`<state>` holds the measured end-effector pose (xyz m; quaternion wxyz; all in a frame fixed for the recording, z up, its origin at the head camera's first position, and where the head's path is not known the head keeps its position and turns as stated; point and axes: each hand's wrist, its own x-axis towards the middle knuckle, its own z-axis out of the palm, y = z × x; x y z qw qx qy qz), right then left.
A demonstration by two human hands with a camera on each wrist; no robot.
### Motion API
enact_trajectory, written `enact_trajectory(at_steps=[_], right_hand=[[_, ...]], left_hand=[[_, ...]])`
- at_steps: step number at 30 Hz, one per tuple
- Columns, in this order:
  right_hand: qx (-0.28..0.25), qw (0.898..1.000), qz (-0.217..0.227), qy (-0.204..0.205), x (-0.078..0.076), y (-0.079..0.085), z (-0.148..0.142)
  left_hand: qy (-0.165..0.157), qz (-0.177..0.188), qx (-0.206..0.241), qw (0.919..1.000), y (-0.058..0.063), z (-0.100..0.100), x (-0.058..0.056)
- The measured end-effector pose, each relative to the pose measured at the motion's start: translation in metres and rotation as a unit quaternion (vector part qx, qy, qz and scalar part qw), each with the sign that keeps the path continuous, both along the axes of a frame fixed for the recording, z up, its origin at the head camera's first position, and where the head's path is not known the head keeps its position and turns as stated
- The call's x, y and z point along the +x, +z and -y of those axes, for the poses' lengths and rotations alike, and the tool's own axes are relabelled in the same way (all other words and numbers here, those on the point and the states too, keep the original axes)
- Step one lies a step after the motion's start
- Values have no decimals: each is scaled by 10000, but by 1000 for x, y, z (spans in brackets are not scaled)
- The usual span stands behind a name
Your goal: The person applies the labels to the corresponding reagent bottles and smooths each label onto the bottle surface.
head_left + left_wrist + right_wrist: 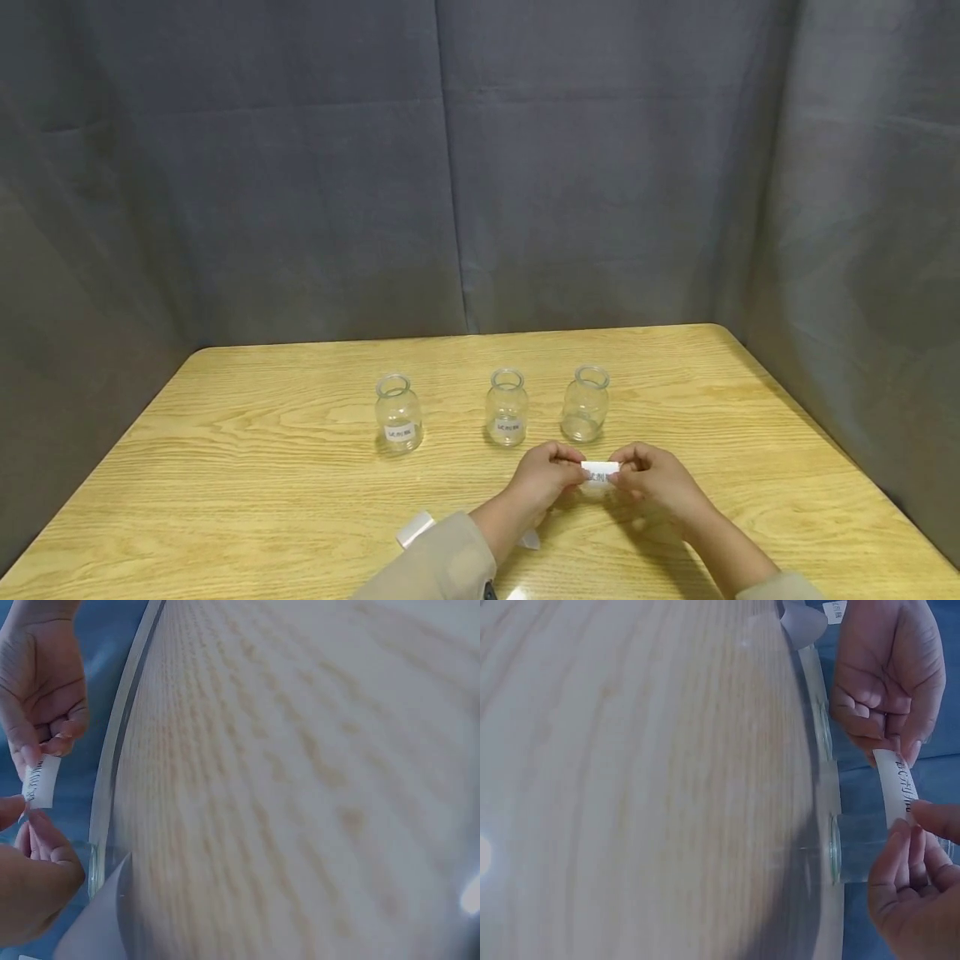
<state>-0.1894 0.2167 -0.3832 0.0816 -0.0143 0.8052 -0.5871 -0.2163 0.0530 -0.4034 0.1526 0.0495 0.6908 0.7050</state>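
Note:
A small white label [600, 468] with printed dark characters is stretched between both hands above the table, in front of the rightmost jar. My left hand [542, 475] pinches its left end between thumb and fingertips. At the other end, my right hand [662, 483] pinches it the same way. The right wrist view shows the label [892, 784] slightly bowed, with the glass jar [855, 847] behind it. That rightmost jar [585, 412] bears no visible label. The middle jar [507, 408] and the left jar [399, 412] each carry a matching white label on the front.
A curled pale strip [415, 528] lies on the wooden table [247, 467], partly hidden under my left forearm; another white end [529, 540] shows beyond the arm. Dark grey curtains [322, 183] stand behind the table and along both sides.

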Motion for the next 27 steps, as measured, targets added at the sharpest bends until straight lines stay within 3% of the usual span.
enact_trajectory(at_steps=[5,18,27], right_hand=[[-25,10000,-29,-40,1,0,4],[-421,9966,-410,583,0,3,12],[-627,9948,-432,670,0,3,10]], left_hand=[[-170,-72,16,9998,2,4,0],[-435,-54,213,9988,8,14,-2],[-1361,108,565,9890,13,27,-8]])
